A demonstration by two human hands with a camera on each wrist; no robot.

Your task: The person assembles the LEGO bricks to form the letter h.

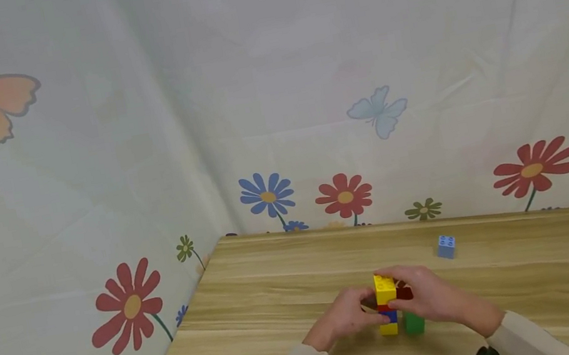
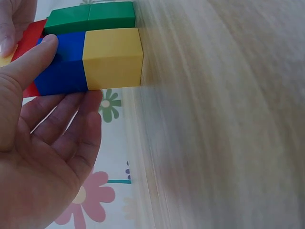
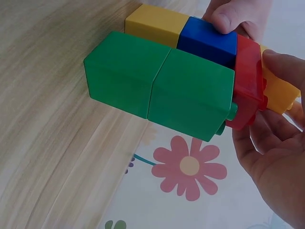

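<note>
A small structure of toy building bricks stands upright on the wooden table. One column has a yellow brick (image 2: 113, 58) at the bottom and a blue brick (image 2: 69, 74) on it. Beside it rise two stacked green bricks (image 3: 190, 90). A red brick (image 3: 248, 71) lies across the tops of both columns, and another yellow brick (image 1: 387, 296) sits on the red one, above the blue side. With thumb and fingers on opposite faces, my left hand (image 1: 347, 313) pinches the blue brick. My right hand (image 1: 428, 295) pinches the top yellow brick, fingers partly hidden behind it.
A light blue brick (image 1: 447, 248) lies apart on the wooden table (image 1: 257, 284), farther back and to the right. Behind the table's far edge hangs a pale curtain (image 1: 273, 78) printed with flowers and butterflies, which also runs along the left side.
</note>
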